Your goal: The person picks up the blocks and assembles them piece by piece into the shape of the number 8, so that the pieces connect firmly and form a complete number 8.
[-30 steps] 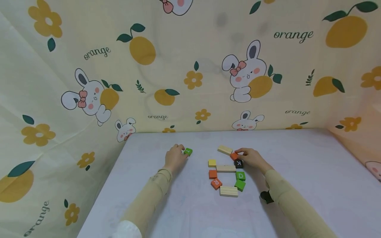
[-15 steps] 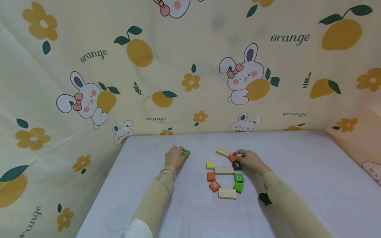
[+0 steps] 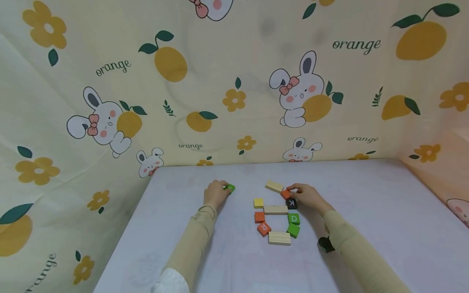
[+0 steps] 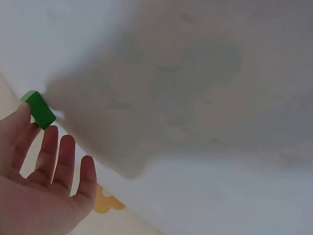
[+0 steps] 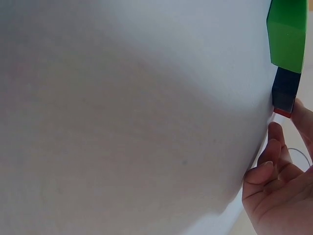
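My left hand (image 3: 215, 193) pinches a green block (image 3: 230, 188) between thumb and fingertips, left of the block arrangement. In the left wrist view the same green block (image 4: 40, 109) sits between the thumb and a finger, the other fingers spread apart. My right hand (image 3: 309, 197) has its thumb and forefinger on an orange block (image 3: 286, 194), between a plain wooden block (image 3: 274, 186) and a black block (image 3: 292, 204) lettered K. In the right wrist view, only a sliver of the orange block (image 5: 282, 113) shows beyond the black one.
Below, more blocks form a ring: a yellow block (image 3: 258, 203), wooden bars (image 3: 279, 238), orange blocks (image 3: 264, 228) and green blocks (image 3: 293, 230). A small black object (image 3: 325, 244) is at the right forearm. A patterned cloth backdrop (image 3: 205, 81) stands behind the white table (image 3: 227, 260).
The left hand has turned the green block, whose letter faced up a second ago and is now hardly visible. The right hand stays at the orange block. The head view has shifted slightly.
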Demonstrator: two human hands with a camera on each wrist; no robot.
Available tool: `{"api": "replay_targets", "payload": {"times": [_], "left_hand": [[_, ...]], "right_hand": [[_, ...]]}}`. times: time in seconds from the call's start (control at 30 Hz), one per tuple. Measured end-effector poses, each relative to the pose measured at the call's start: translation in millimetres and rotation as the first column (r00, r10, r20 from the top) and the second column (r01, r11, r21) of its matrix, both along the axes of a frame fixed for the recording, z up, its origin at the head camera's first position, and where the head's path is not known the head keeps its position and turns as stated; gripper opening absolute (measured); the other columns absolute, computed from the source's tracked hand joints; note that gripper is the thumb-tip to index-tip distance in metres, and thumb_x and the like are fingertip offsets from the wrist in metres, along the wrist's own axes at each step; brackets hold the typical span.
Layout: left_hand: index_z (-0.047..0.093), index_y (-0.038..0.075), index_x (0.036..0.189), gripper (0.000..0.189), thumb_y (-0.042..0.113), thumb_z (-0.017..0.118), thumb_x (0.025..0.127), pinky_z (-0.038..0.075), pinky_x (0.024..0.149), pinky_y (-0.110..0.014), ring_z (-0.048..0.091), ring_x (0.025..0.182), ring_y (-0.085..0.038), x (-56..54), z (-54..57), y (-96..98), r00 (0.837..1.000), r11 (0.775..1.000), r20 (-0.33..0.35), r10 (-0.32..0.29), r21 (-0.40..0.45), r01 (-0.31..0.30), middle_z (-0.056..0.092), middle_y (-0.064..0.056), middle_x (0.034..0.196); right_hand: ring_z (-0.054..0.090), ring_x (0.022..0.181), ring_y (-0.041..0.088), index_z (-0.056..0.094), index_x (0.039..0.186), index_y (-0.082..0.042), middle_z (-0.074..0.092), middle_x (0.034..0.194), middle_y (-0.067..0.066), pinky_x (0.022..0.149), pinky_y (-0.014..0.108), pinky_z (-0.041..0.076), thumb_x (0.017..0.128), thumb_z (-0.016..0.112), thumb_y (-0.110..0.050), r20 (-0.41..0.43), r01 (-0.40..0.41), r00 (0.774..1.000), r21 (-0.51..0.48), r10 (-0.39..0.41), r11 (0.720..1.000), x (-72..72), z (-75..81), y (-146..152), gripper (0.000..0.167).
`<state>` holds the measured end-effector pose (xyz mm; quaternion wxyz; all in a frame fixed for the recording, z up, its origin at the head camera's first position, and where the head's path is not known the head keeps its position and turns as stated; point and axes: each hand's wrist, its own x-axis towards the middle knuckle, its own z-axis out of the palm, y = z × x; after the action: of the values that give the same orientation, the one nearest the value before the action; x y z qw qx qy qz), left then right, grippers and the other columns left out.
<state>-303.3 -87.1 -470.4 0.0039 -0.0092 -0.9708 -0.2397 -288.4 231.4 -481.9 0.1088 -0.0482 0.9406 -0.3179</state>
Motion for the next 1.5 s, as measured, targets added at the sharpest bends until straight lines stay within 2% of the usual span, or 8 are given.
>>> {"api": "replay_targets", "payload": {"times": [0.1,0.33,0.63,0.8,1.0,1.1,1.5], "left_hand": [[0.067,0.014,0.113,0.028,0.025,0.063,0.088,0.049,0.078,-0.044,0.062,0.098,-0.027,-0.7,3.7,2.7,0.999,1.0,0.024,-0.022,-0.008,0.022,0.065,-0.011,0.107],[0.068,0.013,0.111,0.027,0.024,0.064,0.087,0.049,0.081,-0.047,0.061,0.101,-0.03,-3.6,5.1,14.0,0.997,0.991,0.024,-0.078,-0.107,0.08,0.068,-0.01,0.109],[0.067,0.017,0.111,0.028,0.029,0.064,0.087,0.048,0.078,-0.043,0.061,0.095,-0.026,-7.3,1.4,40.1,0.992,0.977,0.031,-0.123,-0.173,0.127,0.067,-0.007,0.102],[0.067,0.019,0.11,0.027,0.031,0.064,0.086,0.047,0.08,-0.043,0.06,0.096,-0.025,-7.3,0.9,50.3,0.988,0.973,0.044,-0.151,-0.169,0.156,0.067,-0.006,0.101],[0.067,0.022,0.112,0.029,0.033,0.062,0.087,0.048,0.083,-0.043,0.06,0.099,-0.024,-3.9,6.1,61.6,0.981,0.969,0.068,-0.179,-0.161,0.188,0.066,-0.004,0.106],[0.067,0.023,0.112,0.029,0.034,0.062,0.086,0.047,0.083,-0.044,0.06,0.1,-0.025,-1.4,8.0,67.2,0.979,0.968,0.073,-0.193,-0.152,0.202,0.066,-0.005,0.107],[0.069,0.023,0.109,0.029,0.036,0.064,0.084,0.047,0.083,-0.042,0.06,0.099,-0.024,2.2,8.6,81.4,0.975,0.965,0.052,-0.216,-0.138,0.221,0.067,-0.003,0.106]], "right_hand": [[0.055,0.104,0.035,0.059,0.123,-0.01,0.054,0.126,0.027,0.084,0.047,0.047,0.093,0.054,-0.024,0.003,0.005,1.0,0.002,-0.005,1.0,0.4,0.0,0,0.034],[0.055,0.098,0.032,0.058,0.123,-0.008,0.055,0.123,0.028,0.079,0.044,0.048,0.093,0.054,-0.023,0.0,-0.009,1.0,0.005,0.009,1.0,1.6,2.0,1,0.035],[0.056,0.103,0.036,0.058,0.123,-0.008,0.054,0.125,0.029,0.083,0.047,0.048,0.093,0.053,-0.024,-0.006,-0.01,1.0,0.003,0.01,1.0,1.5,1.9,1,0.034],[0.056,0.102,0.034,0.058,0.123,-0.008,0.055,0.124,0.029,0.082,0.046,0.048,0.094,0.053,-0.024,-0.002,-0.011,1.0,0.004,0.011,1.0,1.4,3.5,0,0.034],[0.054,0.109,0.039,0.058,0.123,-0.009,0.052,0.127,0.029,0.086,0.05,0.046,0.094,0.052,-0.025,0.014,-0.009,1.0,0.001,0.009,1.0,0.5,5.2,0,0.034],[0.054,0.107,0.038,0.058,0.124,-0.009,0.052,0.127,0.029,0.085,0.05,0.047,0.094,0.052,-0.026,0.014,-0.009,1.0,0.004,0.009,1.0,0.0,3.6,0,0.035],[0.055,0.099,0.032,0.057,0.124,-0.009,0.055,0.122,0.027,0.08,0.045,0.047,0.093,0.053,-0.025,0.018,-0.013,1.0,0.009,0.013,1.0,-2.4,-0.1,1,0.035]]}}
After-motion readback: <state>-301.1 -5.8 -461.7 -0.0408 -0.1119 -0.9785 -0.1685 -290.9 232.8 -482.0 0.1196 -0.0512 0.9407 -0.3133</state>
